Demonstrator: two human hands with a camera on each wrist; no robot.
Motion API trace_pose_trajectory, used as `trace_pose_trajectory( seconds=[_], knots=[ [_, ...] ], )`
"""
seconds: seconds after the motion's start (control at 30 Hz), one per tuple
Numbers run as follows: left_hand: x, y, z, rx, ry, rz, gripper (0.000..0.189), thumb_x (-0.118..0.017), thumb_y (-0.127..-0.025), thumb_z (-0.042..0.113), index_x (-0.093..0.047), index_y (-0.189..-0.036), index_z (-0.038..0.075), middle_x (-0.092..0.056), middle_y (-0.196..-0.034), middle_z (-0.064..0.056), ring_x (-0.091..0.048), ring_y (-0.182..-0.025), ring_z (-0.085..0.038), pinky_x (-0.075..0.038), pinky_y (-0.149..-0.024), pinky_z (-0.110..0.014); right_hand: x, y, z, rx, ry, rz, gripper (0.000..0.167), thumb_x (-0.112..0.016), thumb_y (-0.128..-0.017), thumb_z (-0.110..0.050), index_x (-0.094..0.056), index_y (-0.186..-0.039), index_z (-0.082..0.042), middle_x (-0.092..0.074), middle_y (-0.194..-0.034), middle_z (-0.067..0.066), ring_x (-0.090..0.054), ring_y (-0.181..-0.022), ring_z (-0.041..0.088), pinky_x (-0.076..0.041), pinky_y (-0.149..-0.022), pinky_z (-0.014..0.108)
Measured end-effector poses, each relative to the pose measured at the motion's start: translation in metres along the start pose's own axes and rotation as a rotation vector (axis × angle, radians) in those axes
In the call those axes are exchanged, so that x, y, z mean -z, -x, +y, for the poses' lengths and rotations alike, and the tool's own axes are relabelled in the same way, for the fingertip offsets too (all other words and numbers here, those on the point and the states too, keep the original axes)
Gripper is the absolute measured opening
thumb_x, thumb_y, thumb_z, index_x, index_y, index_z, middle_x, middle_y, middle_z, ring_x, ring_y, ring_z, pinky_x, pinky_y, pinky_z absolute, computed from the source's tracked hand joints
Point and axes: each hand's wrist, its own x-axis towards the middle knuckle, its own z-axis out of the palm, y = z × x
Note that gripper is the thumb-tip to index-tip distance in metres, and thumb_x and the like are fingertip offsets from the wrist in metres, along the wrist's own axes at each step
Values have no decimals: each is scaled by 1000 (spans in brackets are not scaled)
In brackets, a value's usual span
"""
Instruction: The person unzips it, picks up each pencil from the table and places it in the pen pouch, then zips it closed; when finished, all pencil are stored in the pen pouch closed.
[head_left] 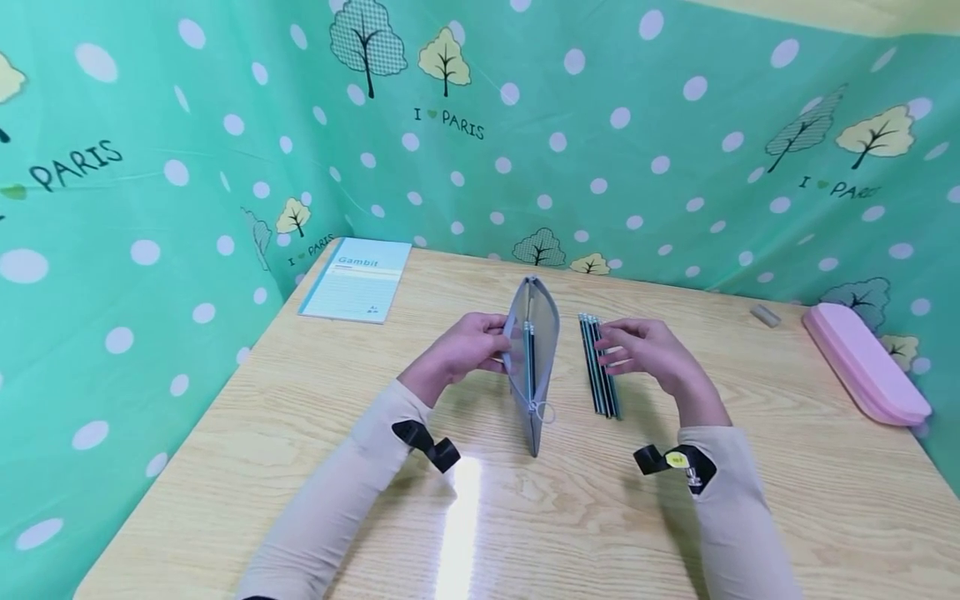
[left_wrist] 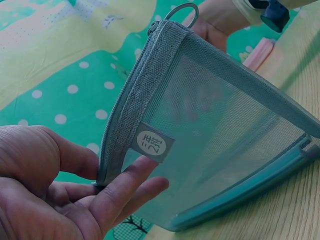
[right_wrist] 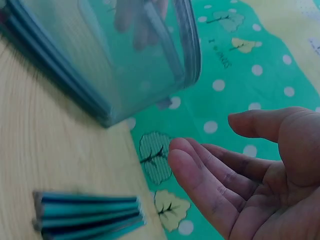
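A grey mesh zipper pouch [head_left: 551, 333] stands on edge on the table with its zip undone. My left hand [head_left: 468, 346] pinches its top edge between thumb and fingers, beside a round label [left_wrist: 151, 143]. Inside the pouch, pencils [head_left: 529, 358] lie along the bottom, seen through the mesh in the right wrist view. To the right of the pouch, several green-and-black striped pencils [head_left: 590, 367] lie side by side on the wood. My right hand [head_left: 648, 354] hovers close over them, its fingers [right_wrist: 215, 185] loosely extended and holding nothing.
A light blue notebook [head_left: 358, 279] lies at the back left of the table [head_left: 315, 467]. At the back right are a small grey eraser [head_left: 765, 316] and a pink pencil case [head_left: 862, 362]. A green printed cloth [head_left: 525, 183] hangs behind the table and on its left.
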Motion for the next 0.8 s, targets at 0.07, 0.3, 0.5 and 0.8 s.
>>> trace_pose_trajectory(
  seconds=[0.07, 0.3, 0.5, 0.8],
  knots=[
    [0, 0, 1, 4, 2, 7, 50, -48, -103, -4, -42, -152, -8, -58, -141, -30, -69, -111, -35, -64, -91, -39, 3, 0, 4, -9, 4, 0, 58, -50, -109, -25, -39, -149, 16, -56, -137, 38, -72, -92, 13, -66, -85, 31],
    [1, 2, 2, -1, 16, 4, 52, -49, -102, -5, -40, -153, -8, -57, -143, -30, -70, -103, -31, -64, -91, -38, 12, -6, 21, -41, 17, -32, 55, -48, -109, -18, -37, -147, 20, -54, -138, 40, -73, -94, 15, -66, -85, 32],
    [-1, 3, 1, -6, 14, -11, 52, -49, -102, -6, -39, -153, -9, -54, -146, -30, -69, -108, -34, -64, -91, -39, 18, -15, 34, -67, -16, -67, 53, -46, -109, -14, -34, -147, 22, -54, -138, 40, -72, -89, 11, -66, -83, 30],
    [0, 4, 0, -10, 14, -11, 49, -48, -103, -5, -43, -151, -10, -55, -144, -31, -67, -117, -41, -64, -92, -39, 26, -26, 45, -119, -23, -94, 57, -45, -110, -16, -27, -148, 24, -52, -139, 42, -72, -86, 11, -66, -85, 33]
  ],
)
